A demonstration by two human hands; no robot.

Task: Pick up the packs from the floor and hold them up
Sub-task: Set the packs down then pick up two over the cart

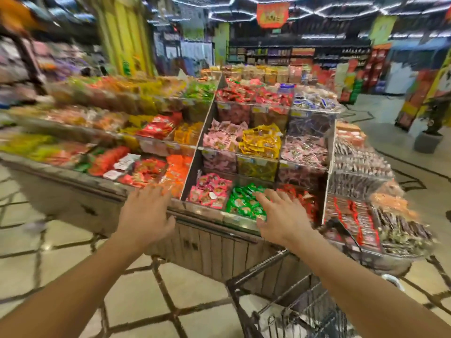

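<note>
Two bare hands reach forward from the bottom of the view, both with fingers straight and spread, palms facing down, holding nothing. The left hand (146, 215) hovers in front of the near corner of a tiered display stand (207, 242), whose lower body is pale wood panelling. The right hand (280, 215) is raised in front of the stand's lowest front row, overlapping a bin of green packs (244, 201); whether it touches them cannot be told. Just left of the green packs lies a bin of pink packs (210, 191), and just right of them a bin of red packs (305, 198). Higher tiers hold yellow packs (261, 142) and more pink and red ones, set apart by clear dividers. The stand's left face carries orange, red and green packs, blurred by motion. Its right face holds rows of dark and red bars. Below the right forearm stands a dark wire shopping cart (292, 301), close against the stand. The floor (136, 301) is pale tile with dark diagonal lines, and no packs can be made out lying on it. Farther back, store shelves and a red hanging sign (272, 14) show under strip lights.
</note>
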